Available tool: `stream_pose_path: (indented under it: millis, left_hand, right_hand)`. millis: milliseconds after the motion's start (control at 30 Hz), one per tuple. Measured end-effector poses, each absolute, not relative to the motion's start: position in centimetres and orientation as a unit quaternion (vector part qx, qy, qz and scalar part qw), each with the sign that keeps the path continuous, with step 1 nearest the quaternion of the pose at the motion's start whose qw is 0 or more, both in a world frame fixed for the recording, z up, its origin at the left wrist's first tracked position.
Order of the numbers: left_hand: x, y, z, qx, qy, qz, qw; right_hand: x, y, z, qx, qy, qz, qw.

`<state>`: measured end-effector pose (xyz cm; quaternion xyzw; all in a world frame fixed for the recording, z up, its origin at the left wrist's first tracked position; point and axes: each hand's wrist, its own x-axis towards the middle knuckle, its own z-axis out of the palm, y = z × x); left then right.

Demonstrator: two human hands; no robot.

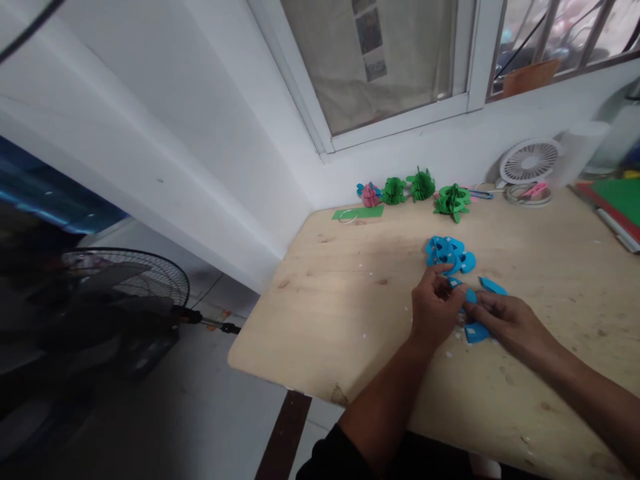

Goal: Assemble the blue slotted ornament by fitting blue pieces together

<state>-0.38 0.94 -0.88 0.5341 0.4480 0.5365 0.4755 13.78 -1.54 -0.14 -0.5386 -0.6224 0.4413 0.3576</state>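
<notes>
My left hand (434, 301) and my right hand (506, 319) meet over the wooden table, their fingers closed on one blue paper piece (470, 297) between them. A small white square shows on that piece near my left fingertips. Just beyond the left hand lies a cluster of blue curled paper pieces (445, 250), some with white squares on them. One loose blue piece (493, 286) rests behind my right hand. Another blue piece (477, 333), also bearing a white square, is in front of the fingers.
Along the wall stand green paper shapes (421, 185) and a pink and blue one (370, 193). A small white fan (530, 162), a tape roll (529, 195) and coloured sheets (620, 207) are at the back right. White scraps dot the table (320, 320). A large fan (125, 293) stands left.
</notes>
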Motion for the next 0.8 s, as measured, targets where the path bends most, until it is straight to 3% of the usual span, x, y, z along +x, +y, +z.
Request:
stream_pose_path:
  millis: [333, 800]
  left_hand:
    - [-1.2, 1.2, 0.3, 0.473, 0.384, 0.523, 0.596]
    - [-1.4, 1.0, -0.3, 0.539, 0.404, 0.494, 0.549]
  right_hand:
    - [13.6, -1.7, 0.5, -0.553, -0.602, 0.450, 0.359]
    - [13.2, -2.2, 1.9, -0.511, -0.594, 0.484, 0.389]
